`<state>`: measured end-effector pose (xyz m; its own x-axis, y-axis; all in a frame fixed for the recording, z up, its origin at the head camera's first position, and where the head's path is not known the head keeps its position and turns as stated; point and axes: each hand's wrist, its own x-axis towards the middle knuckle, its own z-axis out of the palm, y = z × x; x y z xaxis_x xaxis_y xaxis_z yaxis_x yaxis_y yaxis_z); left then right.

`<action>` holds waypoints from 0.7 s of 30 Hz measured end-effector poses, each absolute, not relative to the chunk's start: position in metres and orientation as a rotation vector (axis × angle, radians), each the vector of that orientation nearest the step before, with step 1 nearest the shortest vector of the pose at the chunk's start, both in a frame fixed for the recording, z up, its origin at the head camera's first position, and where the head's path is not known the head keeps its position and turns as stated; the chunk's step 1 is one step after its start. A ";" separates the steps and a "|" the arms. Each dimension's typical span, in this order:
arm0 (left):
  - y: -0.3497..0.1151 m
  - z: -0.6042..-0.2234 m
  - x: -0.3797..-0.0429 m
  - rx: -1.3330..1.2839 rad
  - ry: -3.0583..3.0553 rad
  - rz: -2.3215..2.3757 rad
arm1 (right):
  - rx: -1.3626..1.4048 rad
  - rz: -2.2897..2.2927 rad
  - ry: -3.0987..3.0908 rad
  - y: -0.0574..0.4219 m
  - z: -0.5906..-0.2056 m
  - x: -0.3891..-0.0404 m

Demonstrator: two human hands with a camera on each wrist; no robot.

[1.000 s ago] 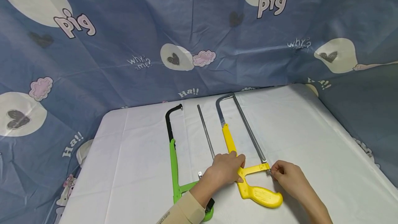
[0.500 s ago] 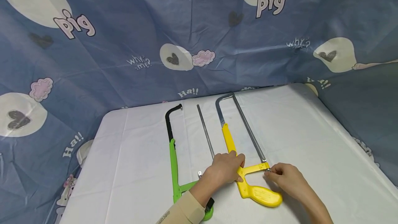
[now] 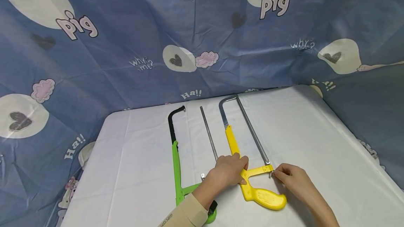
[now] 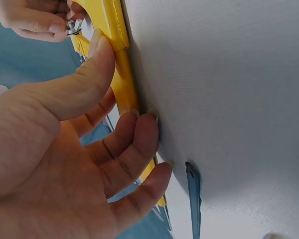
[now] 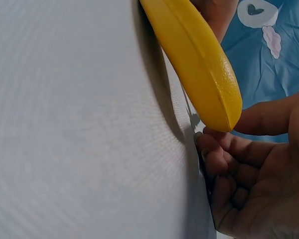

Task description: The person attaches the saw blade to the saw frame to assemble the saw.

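A yellow hacksaw (image 3: 268,199) lies on the white-covered table, its grey blade (image 3: 252,129) running along the right side of the frame. My left hand (image 3: 228,171) grips the yellow frame where it meets the crossbar, thumb on one side and fingers round the other. At the outer end of that crossbar sits a small metal wing nut (image 4: 72,27). My right hand (image 3: 293,178) pinches it between thumb and forefinger. In the right wrist view the yellow handle (image 5: 204,74) hides the nut and those fingertips.
Left of the yellow saw lies a green hacksaw (image 3: 176,167) with a black front arm; my left forearm covers part of it. Between the two saws rests a loose narrow grey strip (image 3: 208,130), its near end behind my left hand. A blue printed cloth (image 3: 202,27) hangs behind the table.
My right thumb and fingers have shifted round the wing nut, thumb dipping lower half a second ago and now back up. The nut's wing stands at a different angle. My left hand stays put.
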<state>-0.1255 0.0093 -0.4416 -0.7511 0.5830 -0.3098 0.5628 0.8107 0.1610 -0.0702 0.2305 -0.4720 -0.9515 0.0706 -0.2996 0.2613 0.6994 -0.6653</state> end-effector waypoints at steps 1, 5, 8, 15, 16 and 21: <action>0.009 -0.442 -0.125 0.868 2.650 0.081 | 0.264 -1.101 2.666 0.231 -0.472 -0.070; 0.009 -0.442 -0.125 0.864 2.651 0.084 | 0.287 -1.119 2.675 0.231 -0.473 -0.069; 0.009 -0.442 -0.125 0.861 2.652 0.084 | 0.290 -1.132 2.674 0.231 -0.473 -0.069; 0.009 -0.442 -0.125 0.862 2.650 0.087 | 0.296 -1.131 2.677 0.231 -0.476 -0.070; 0.009 -0.442 -0.125 0.861 2.650 0.088 | 0.298 -1.126 2.684 0.230 -0.477 -0.070; 0.009 -0.441 -0.125 0.860 2.652 0.101 | 0.286 -1.104 2.720 0.229 -0.477 -0.070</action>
<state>-0.1249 0.0090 -0.4414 -0.7544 0.5806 -0.3064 0.5557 0.8132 0.1728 -0.0703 0.2286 -0.4770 -0.9629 0.1057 -0.2481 0.2487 0.7035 -0.6657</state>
